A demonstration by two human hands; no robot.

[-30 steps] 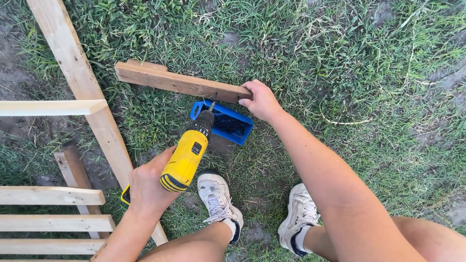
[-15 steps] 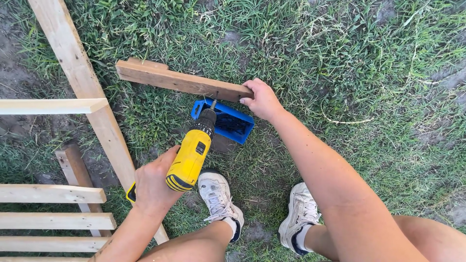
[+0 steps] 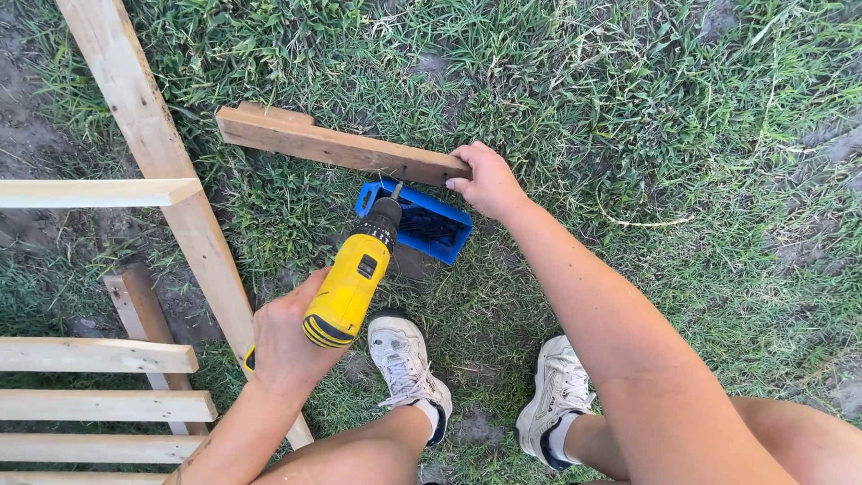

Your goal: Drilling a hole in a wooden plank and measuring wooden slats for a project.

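2 hands are on the job here: the left hand is wrapped tight around the grip of a yellow drill, fingers fully closed, and the right hand is curled over the near end of a short wooden board, pinning it in place. The board lies across the grass, tilted on edge, and the drill's tip sits right up against its near face, close beside the holding hand. To do this well, I'd say keep the drill straight in line with the spot, press steadily, and keep those holding fingers clear of the tip, because they look very near. Just behind the drill's nose a blue box lies open on the ground with dark small parts inside. The footing is soft, patchy lawn, so the board could rock; firm downward pressure matters. 2 white sneakers are planted just below the work. Off to the left, a long plank runs diagonally with several cross slats fixed to it, lying over bare dirt.
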